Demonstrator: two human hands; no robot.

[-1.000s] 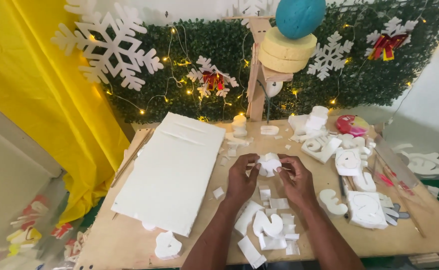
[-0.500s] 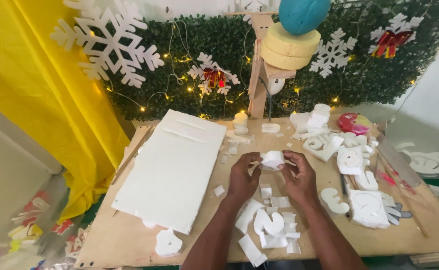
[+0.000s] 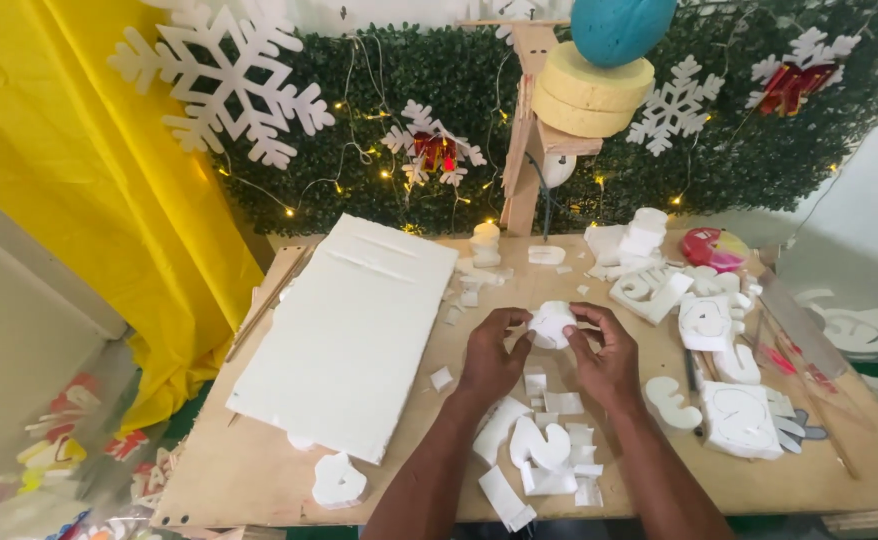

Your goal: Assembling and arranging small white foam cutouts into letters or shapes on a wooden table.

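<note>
Nearest the bottom edge of the frame, two forearms rise from lower centre over a litter of white foam offcuts (image 3: pixel 544 455) on the pale plywood tabletop (image 3: pixel 249 470); among them lies a cut-out foam numeral shape (image 3: pixel 539 443). A small white foam scrap with a curled outline (image 3: pixel 338 482) sits apart at lower left.

Just above the offcuts, in the middle of the frame, the left hand (image 3: pixel 490 358) and the right hand (image 3: pixel 604 358) meet around a small rounded white foam piece (image 3: pixel 551 325). It is held above the tabletop, between the two hands. The fingers of both hands are curled and closed on it, left fingers (image 3: pixel 507 320) on its left side, right fingers (image 3: pixel 587 318) on its right, thumbs underneath. The piece sits at the fingertips, away from the palms, and both hands are equally near. It looks blocky and roughly as wide as tall, so no clear long axis shows; its surface is plain matte white with softened corners.

To the left lies a large flat white foam sheet (image 3: pixel 349 335), running diagonally. To the right are more white foam cut-out shapes (image 3: pixel 704 320). Farthest, along the top, a green artificial hedge wall (image 3: pixel 409 110) carries white snowflake decorations (image 3: pixel 224 80) and small lights.
</note>
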